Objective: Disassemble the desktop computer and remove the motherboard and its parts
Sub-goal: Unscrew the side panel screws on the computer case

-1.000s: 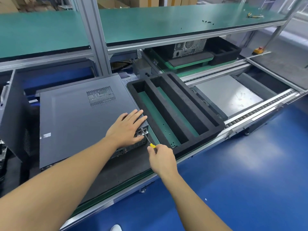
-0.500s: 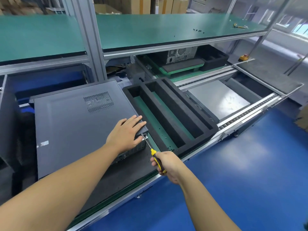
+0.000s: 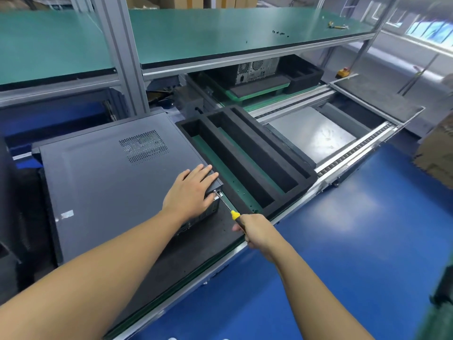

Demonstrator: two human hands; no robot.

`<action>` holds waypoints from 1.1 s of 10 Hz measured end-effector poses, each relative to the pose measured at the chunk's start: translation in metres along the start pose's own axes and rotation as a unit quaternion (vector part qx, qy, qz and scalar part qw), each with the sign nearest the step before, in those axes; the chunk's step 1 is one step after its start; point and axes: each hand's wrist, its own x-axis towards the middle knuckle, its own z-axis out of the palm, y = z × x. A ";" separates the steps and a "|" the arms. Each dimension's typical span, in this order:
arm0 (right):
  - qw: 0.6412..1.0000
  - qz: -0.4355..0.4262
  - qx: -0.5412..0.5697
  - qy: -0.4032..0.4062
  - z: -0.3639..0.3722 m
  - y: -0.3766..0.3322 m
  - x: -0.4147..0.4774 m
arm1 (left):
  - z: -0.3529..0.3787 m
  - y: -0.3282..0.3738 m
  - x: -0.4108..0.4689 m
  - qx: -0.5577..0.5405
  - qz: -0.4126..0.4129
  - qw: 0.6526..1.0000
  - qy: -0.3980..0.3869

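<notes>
The dark grey metal desktop computer case (image 3: 105, 182) lies flat on its side, lid closed and vent grille up, on a black rubber mat (image 3: 196, 244) at the front of the workbench. The left hand (image 3: 190, 192) presses flat on the lid's near right corner, with the fingers straight and close together and the thumb down by the edge. The right hand (image 3: 257, 229) is curled tight round the handle of a yellow-and-black screwdriver (image 3: 232, 212). Its thin shaft slants up to the silvery rear edge of that same corner, just beside the left thumb. Whether the tip sits in a screw is too small to tell.

Just right of the case lies a black foam tray (image 3: 232, 158) with long parallel slots, and beyond it a grey roller conveyor rail (image 3: 355, 153). A green-topped shelf (image 3: 220, 30) spans above, with a second computer tower (image 3: 257, 69) under it further back. The floor (image 3: 343, 241) below is blue.
</notes>
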 end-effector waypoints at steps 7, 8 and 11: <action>0.994 -0.067 0.091 -0.017 -0.002 0.014 -0.003 | 0.002 -0.001 0.001 -0.024 -0.021 0.999 0.009; 0.995 -0.088 0.040 -0.013 0.006 0.016 -0.002 | 0.001 -0.002 0.000 -0.021 -0.018 1.000 0.009; 0.981 0.066 0.140 -0.120 -0.001 0.005 0.001 | 0.001 -0.001 -0.001 -0.034 -0.015 0.999 0.014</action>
